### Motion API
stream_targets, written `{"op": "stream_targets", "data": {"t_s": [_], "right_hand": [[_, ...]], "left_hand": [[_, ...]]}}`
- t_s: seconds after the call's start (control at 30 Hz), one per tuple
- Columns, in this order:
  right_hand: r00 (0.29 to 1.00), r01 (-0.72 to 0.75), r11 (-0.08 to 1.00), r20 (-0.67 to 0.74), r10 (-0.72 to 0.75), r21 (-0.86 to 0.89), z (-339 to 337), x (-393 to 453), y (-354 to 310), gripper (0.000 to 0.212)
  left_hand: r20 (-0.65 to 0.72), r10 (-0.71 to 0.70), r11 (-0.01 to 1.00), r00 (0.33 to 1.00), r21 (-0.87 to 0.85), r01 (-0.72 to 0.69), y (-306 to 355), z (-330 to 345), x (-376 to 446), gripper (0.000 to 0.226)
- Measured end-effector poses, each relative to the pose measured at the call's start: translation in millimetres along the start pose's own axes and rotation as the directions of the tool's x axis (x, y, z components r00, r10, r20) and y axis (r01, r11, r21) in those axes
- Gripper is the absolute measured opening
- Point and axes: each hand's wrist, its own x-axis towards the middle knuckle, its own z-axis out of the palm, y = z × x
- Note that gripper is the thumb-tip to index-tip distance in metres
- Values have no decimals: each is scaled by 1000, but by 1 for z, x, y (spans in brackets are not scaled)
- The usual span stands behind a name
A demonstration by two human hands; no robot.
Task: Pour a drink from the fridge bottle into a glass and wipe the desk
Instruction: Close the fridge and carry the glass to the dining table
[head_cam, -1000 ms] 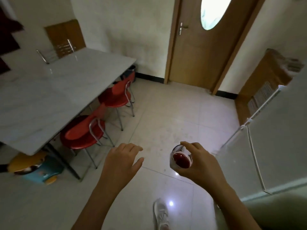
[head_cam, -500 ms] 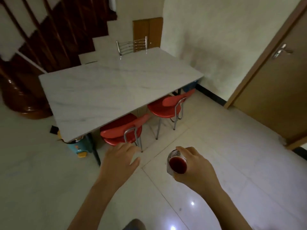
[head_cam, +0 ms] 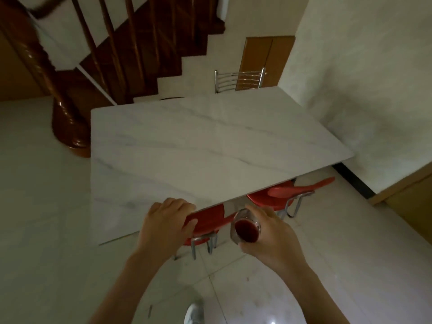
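the view has closed in on the white marble bench, which half a second ago stood further off and a second ago lay to the left side with a door ahead; the door has now gone from sight apart from a wooden edge at the right. the right hand still grips the glass, its fingers and thumb curled round the wall, and the glass is held upright above the floor just short of the bench's near edge, with dark red drink in its lower part. the left hand has come forward: earlier it hung over bare floor, now it sits over the near edge of the bench with its fingers loosely bent and holding nothing; whether it touches the top cannot be told. two red chairs are tucked under the near side, one of them partly behind the hands, and a metal-backed chair stands at the far side. the dark wooden staircase fills more of the upper left than before. a white shoe shows on the tiled floor at the bottom.
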Motion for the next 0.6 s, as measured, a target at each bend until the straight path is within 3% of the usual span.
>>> {"op": "stream_targets", "data": {"t_s": [0.17,0.6], "right_hand": [[999,42,999,11,-42,-20,13,91,5,73],[942,232,973,251,-221,-13,84,276,27,73]], "left_hand": [[0,-111,994,994,-1,111,-27,10,53,27],[61,-405,914,912,-1,405,-71,65,134,35]]}}
